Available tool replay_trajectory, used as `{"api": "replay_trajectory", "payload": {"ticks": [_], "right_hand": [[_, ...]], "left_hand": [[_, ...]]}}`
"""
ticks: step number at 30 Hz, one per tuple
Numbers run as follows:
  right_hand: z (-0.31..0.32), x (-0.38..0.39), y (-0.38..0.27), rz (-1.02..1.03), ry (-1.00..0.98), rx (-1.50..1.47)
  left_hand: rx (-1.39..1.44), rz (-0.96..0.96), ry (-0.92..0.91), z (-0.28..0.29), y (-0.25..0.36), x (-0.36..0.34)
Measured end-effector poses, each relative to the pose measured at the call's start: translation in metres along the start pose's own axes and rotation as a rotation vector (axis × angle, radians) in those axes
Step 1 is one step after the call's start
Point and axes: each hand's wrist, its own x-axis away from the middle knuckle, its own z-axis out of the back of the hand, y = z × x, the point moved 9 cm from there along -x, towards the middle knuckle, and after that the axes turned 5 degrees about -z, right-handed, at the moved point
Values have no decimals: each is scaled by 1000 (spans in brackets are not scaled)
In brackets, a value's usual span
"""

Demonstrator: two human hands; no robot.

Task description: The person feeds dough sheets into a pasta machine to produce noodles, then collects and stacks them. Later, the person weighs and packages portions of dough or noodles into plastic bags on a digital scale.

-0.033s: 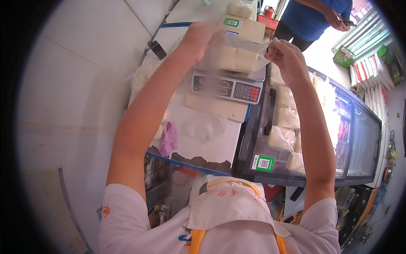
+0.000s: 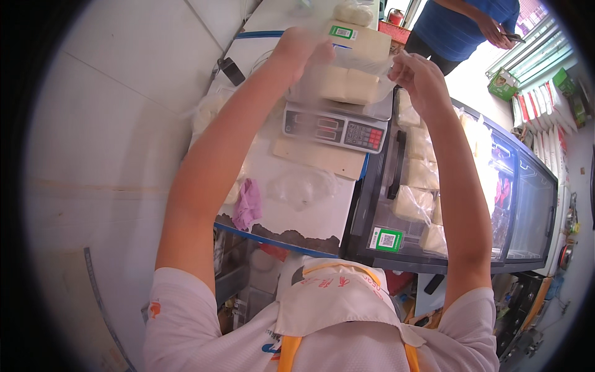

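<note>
Plastic bag [image 2: 378, 66], one: pinched by right hand [image 2: 419, 75]; left hand [image 2: 304, 52], grip blurred, cannot tell. Lopsided tug could tip pale blocks [image 2: 359, 87] off digital scale [image 2: 340, 131].

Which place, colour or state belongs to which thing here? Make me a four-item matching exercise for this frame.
Things:
1. Bag
2. Scale
3. Cloth
4. Extinguisher

Descriptions:
A. Crumpled, pinkish purple
B. Red, near the picture's top edge
C. Clear, spread between left hand and right hand
D. Has a keypad

Pairs: 1-C, 2-D, 3-A, 4-B
</note>
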Motion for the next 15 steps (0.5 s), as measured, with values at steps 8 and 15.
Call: {"api": "replay_trajectory", "payload": {"ticks": [8, 15], "right_hand": [[10, -27, -27, 244, 363, 546], [-86, 163, 95, 59, -185, 436]], "left_hand": [[-566, -162, 162, 61, -1, -39], [-558, -57, 421, 79, -95, 213]]}}
